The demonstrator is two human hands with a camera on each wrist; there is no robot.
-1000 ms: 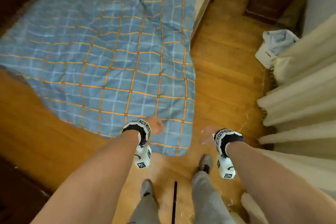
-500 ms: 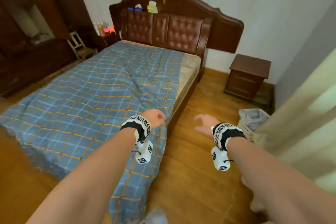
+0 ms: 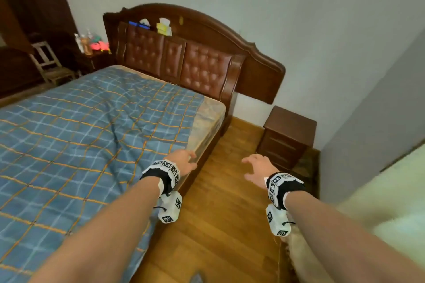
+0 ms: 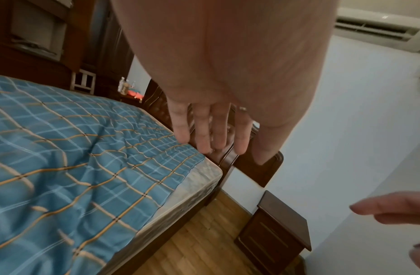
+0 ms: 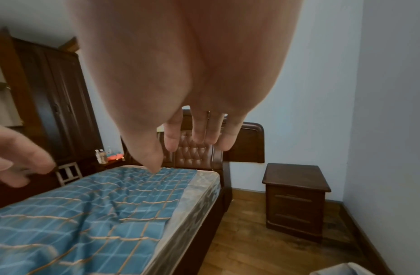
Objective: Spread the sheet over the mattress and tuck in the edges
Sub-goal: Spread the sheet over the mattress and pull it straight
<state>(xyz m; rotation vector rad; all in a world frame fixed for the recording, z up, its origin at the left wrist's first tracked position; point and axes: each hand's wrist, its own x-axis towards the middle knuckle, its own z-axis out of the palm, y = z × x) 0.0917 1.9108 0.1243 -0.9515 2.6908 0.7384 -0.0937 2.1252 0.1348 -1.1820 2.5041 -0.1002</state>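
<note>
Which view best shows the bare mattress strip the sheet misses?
The right wrist view: the bare mattress strip runs unobstructed beside the sheet. The head view shows it farther off; the left wrist view shows it too, blurrier.

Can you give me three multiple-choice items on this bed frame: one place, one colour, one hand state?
1. Where is bare mattress showing past the blue plaid sheet with orange lines?
A. Along the side toward the dark wooden nightstand
B. Only at the far side by the chair
C. Nowhere

2. What colour is the tufted padded headboard?
A. White
B. Reddish brown
C. Green

3. What are the left hand and right hand doing?
A. Both grip the sheet
B. Left grips the sheet, right is free
C. Both are open and hold nothing

Answers:
1 A: a pale strip of beige mattress lies uncovered on the side facing the dark wooden nightstand.
2 B: its panels are reddish brown.
3 C: both wrist views show spread fingers holding no cloth.
</note>
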